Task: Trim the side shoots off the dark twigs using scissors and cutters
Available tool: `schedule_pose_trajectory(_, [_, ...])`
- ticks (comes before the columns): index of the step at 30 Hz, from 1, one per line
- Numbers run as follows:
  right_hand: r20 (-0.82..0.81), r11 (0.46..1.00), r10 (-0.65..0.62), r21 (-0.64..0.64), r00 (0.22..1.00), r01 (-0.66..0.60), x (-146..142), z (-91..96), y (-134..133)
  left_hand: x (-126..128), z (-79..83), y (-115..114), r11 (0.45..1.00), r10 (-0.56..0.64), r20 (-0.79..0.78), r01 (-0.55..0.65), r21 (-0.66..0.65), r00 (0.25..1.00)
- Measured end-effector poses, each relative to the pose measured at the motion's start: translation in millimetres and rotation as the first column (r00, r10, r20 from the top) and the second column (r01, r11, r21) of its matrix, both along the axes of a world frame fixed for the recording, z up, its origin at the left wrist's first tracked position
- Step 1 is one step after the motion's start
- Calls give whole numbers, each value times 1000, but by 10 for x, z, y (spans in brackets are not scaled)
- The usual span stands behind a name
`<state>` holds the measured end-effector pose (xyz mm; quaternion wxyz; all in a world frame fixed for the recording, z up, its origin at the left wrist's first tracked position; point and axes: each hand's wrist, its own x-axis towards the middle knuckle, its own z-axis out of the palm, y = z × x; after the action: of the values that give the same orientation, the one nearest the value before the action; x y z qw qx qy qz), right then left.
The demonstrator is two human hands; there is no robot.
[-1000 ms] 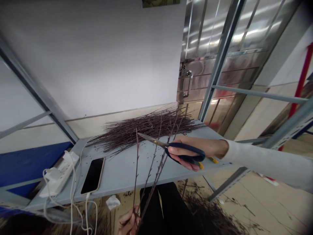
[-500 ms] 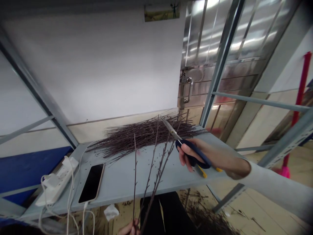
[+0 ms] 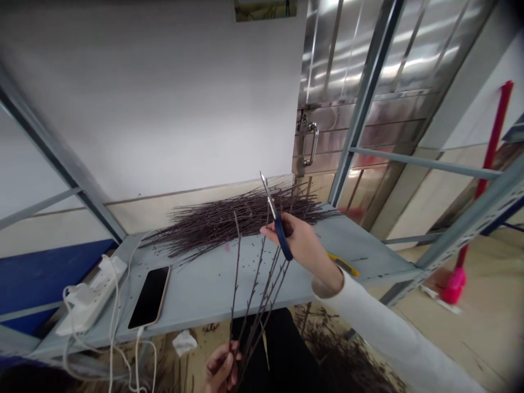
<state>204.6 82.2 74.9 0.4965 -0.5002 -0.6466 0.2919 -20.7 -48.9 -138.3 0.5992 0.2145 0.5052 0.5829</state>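
- This is looking like a plain workshop or storeroom, with grey steel rack frames (image 3: 362, 103) standing around a grey metal shelf board (image 3: 204, 284).
- A big heap of thin dark brown twigs (image 3: 237, 215) is lying on the board.
- A shiny stainless steel door (image 3: 327, 82) is standing behind.
- Dark twig cuttings (image 3: 347, 360) are covering the beige floor (image 3: 470, 316).

My right arm wears a long, pale grey-white sleeve (image 3: 380, 333), smooth and close-fitting, ending in a plain cuff at the wrist of my right hand (image 3: 303, 245). My left hand (image 3: 220, 370) is bare. Black trousers (image 3: 286, 349) cover my legs.
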Motion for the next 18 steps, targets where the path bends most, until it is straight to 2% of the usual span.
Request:
schedule_pose_trajectory(3, [-180,989,133,-42,975,-143,-76,-84,130,70,149,50,998,-60,10,60,33,998])
schedule_pose_trajectory(5, [-348,959,245,-47,905,-278,-115,-87,183,134,244,97,996,-53,55,49,79,997])
schedule_pose_trajectory(7, [-443,941,293,-25,847,-338,-139,-48,223,194,323,153,992,-37,110,23,127,993])
schedule_pose_trajectory(11, [-460,935,321,13,828,-355,-155,86,301,254,435,279,985,-57,115,37,167,992])
schedule_pose_trajectory(14, [-435,932,346,56,831,-359,-184,174,350,241,509,389,974,-110,79,92,205,991])
schedule_pose_trajectory(18, [-376,897,438,117,817,-427,-273,237,407,215,639,581,949,-187,-8,183,258,982])
